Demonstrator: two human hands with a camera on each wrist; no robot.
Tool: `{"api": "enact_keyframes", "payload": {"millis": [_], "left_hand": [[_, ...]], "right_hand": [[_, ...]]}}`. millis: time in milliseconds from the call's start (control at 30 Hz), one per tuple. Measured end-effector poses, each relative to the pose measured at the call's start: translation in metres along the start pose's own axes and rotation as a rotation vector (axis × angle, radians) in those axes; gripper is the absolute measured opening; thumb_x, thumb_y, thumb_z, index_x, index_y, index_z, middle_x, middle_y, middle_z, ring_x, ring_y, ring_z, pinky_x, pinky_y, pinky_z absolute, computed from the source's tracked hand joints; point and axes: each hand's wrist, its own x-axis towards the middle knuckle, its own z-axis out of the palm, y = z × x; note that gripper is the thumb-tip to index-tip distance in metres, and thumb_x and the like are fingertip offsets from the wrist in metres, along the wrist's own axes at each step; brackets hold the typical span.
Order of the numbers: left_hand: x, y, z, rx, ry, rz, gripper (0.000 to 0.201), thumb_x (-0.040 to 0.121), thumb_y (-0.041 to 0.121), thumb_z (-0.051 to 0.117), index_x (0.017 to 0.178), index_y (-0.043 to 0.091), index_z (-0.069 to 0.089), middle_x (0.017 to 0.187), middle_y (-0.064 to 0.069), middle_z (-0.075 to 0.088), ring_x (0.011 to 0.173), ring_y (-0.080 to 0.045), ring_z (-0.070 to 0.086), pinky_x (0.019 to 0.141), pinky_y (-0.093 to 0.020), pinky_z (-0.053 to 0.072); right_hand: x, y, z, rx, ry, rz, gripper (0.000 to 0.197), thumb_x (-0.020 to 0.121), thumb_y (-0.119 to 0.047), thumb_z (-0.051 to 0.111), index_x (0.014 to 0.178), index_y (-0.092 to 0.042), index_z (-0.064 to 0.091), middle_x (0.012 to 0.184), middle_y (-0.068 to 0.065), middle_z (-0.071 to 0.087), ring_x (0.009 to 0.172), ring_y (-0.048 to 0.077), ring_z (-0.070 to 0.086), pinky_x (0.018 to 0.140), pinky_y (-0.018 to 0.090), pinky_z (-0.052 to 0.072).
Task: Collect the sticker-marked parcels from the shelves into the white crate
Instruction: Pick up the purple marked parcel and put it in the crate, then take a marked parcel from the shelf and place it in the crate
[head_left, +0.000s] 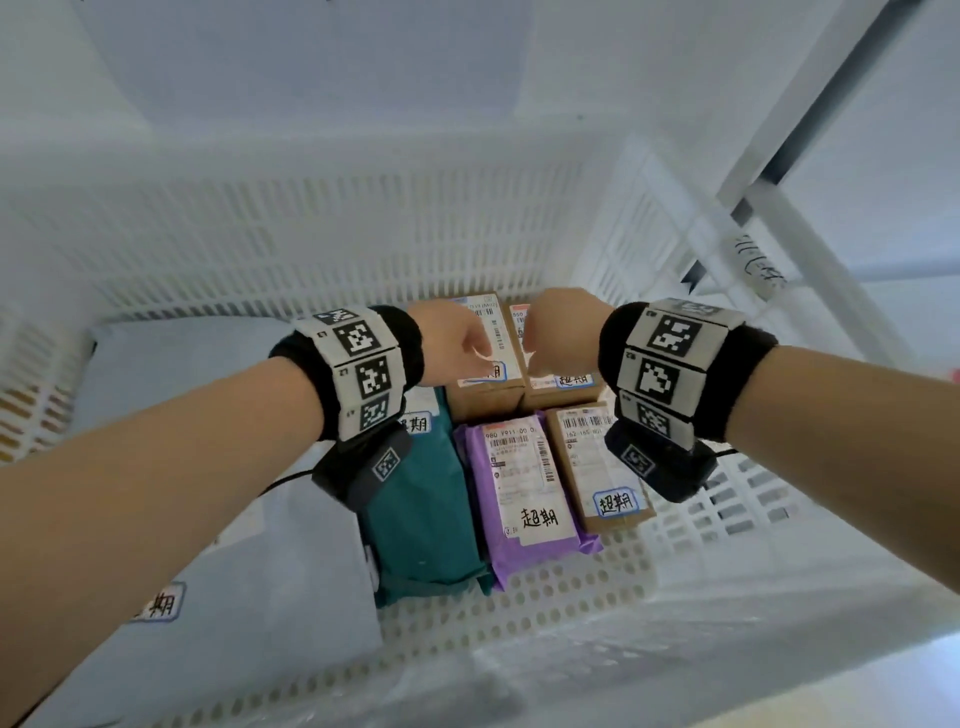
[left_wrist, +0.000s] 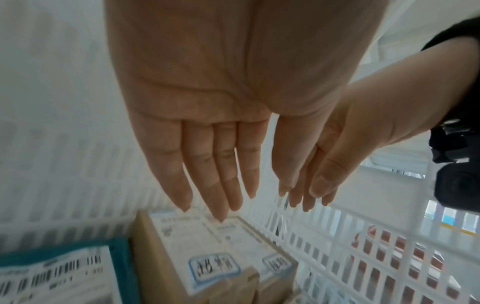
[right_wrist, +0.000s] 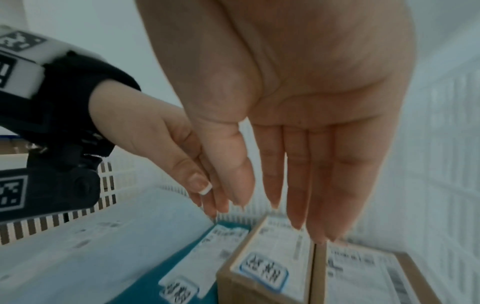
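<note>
Six parcels lie in the white crate (head_left: 363, 244), each with a shipping label, and on each a small sticker with handwritten characters shows. Two brown boxes sit side by side at the far wall: the left box (head_left: 480, 358) and the right box (head_left: 558, 374), touching along their long edges. Just in front of them lie a purple bag (head_left: 524, 499) and a third box (head_left: 597, 467), also side by side. A teal bag (head_left: 426, 509) lies left of the purple one, touching it, and a big grey bag (head_left: 208, 519) fills the left part of the crate, its sticker near the front edge. Both hands are inside the crate above the two far boxes, holding nothing. The left hand (left_wrist: 207, 92) has its fingers (left_wrist: 197, 164) straight and close together, pointing down, tips just above the left box's label. The right hand (right_wrist: 298, 82) is the same, fingers (right_wrist: 324, 174) straight and together, tips near the seam between the two boxes; whether any tip touches cardboard I cannot tell. The two hands hang close together, thumbs nearly meeting. Each wrist carries a black band (head_left: 727, 364) with square code tags and a dark camera block beneath it. A white shelf frame (head_left: 810, 182) stands beyond the crate's right wall.
</note>
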Motion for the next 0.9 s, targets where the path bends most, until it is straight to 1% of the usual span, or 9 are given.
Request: {"api": "enact_keyframes", "payload": {"millis": [33, 67, 200, 300, 433, 633, 733, 800, 900], "left_hand": [[-0.003, 0.000, -0.006, -0.005, 0.007, -0.001, 0.036, 0.090, 0.035, 0.057, 0.120, 0.017, 0.061, 0.122, -0.001, 0.061, 0.106, -0.015, 0.057, 0.095, -0.027, 0.042], [-0.007, 0.000, -0.012, -0.002, 0.016, 0.000, 0.035, 0.090, 0.035, 0.056, 0.120, 0.017, 0.061, 0.121, 0.000, 0.061, 0.104, -0.014, 0.057, 0.095, -0.026, 0.042], [-0.024, 0.011, -0.039, 0.034, 0.098, 0.034, 0.034, 0.092, 0.036, 0.053, 0.120, 0.018, 0.061, 0.122, 0.000, 0.060, 0.112, -0.016, 0.054, 0.092, -0.025, 0.038], [-0.038, 0.024, -0.060, 0.020, 0.138, 0.079, 0.033, 0.091, 0.039, 0.053, 0.117, 0.021, 0.062, 0.121, 0.003, 0.061, 0.111, -0.014, 0.054, 0.093, -0.025, 0.037], [-0.062, 0.048, -0.083, 0.018, 0.192, 0.130, 0.030, 0.092, 0.036, 0.053, 0.115, 0.020, 0.063, 0.111, 0.000, 0.067, 0.105, -0.015, 0.059, 0.095, -0.026, 0.039], [-0.118, 0.094, -0.117, -0.008, 0.339, 0.170, 0.025, 0.091, 0.033, 0.054, 0.111, 0.021, 0.065, 0.097, 0.001, 0.070, 0.089, -0.010, 0.062, 0.072, -0.022, 0.045], [-0.149, 0.120, -0.127, -0.015, 0.393, 0.204, 0.025, 0.092, 0.032, 0.054, 0.111, 0.020, 0.065, 0.102, 0.001, 0.071, 0.095, -0.010, 0.066, 0.082, -0.028, 0.052], [-0.170, 0.142, -0.124, -0.017, 0.413, 0.230, 0.025, 0.093, 0.031, 0.052, 0.112, 0.020, 0.064, 0.104, 0.002, 0.070, 0.096, -0.009, 0.065, 0.088, -0.031, 0.053], [-0.198, 0.181, -0.105, -0.021, 0.409, 0.273, 0.027, 0.095, 0.030, 0.050, 0.115, 0.017, 0.062, 0.104, 0.004, 0.068, 0.095, -0.009, 0.065, 0.084, -0.029, 0.052]], "right_hand": [[-0.007, -0.002, -0.006, 0.032, 0.032, 0.013, 0.030, 0.095, -0.016, 0.050, 0.119, -0.003, 0.061, 0.124, 0.010, 0.060, 0.115, 0.025, 0.057, 0.097, 0.028, 0.046], [-0.013, -0.004, -0.013, 0.071, 0.052, 0.037, 0.031, 0.093, -0.015, 0.053, 0.120, -0.003, 0.060, 0.125, 0.010, 0.061, 0.114, 0.024, 0.058, 0.097, 0.029, 0.047], [-0.035, -0.006, -0.037, 0.191, 0.131, 0.086, 0.030, 0.091, -0.011, 0.056, 0.117, 0.001, 0.063, 0.117, 0.013, 0.066, 0.104, 0.026, 0.065, 0.087, 0.030, 0.052], [-0.057, -0.008, -0.055, 0.266, 0.189, 0.129, 0.029, 0.090, -0.014, 0.059, 0.114, 0.002, 0.064, 0.108, 0.013, 0.069, 0.099, 0.025, 0.067, 0.088, 0.030, 0.054], [-0.089, -0.005, -0.078, 0.412, 0.298, 0.181, 0.027, 0.089, -0.012, 0.060, 0.111, 0.003, 0.064, 0.100, 0.017, 0.071, 0.094, 0.027, 0.069, 0.086, 0.038, 0.056], [-0.162, -0.003, -0.105, 0.550, 0.500, 0.182, 0.026, 0.089, -0.009, 0.059, 0.112, 0.003, 0.062, 0.103, 0.020, 0.069, 0.096, 0.028, 0.068, 0.086, 0.040, 0.056], [-0.205, 0.000, -0.107, 0.597, 0.587, 0.164, 0.023, 0.089, -0.007, 0.058, 0.109, 0.003, 0.063, 0.102, 0.020, 0.069, 0.095, 0.029, 0.069, 0.085, 0.039, 0.057], [-0.235, 0.003, -0.100, 0.624, 0.636, 0.157, 0.022, 0.088, -0.006, 0.058, 0.108, 0.002, 0.064, 0.101, 0.020, 0.070, 0.093, 0.029, 0.069, 0.084, 0.039, 0.057], [-0.285, 0.013, -0.077, 0.662, 0.670, 0.171, 0.021, 0.088, -0.006, 0.058, 0.107, 0.000, 0.065, 0.100, 0.018, 0.070, 0.092, 0.027, 0.070, 0.084, 0.038, 0.057]]}}
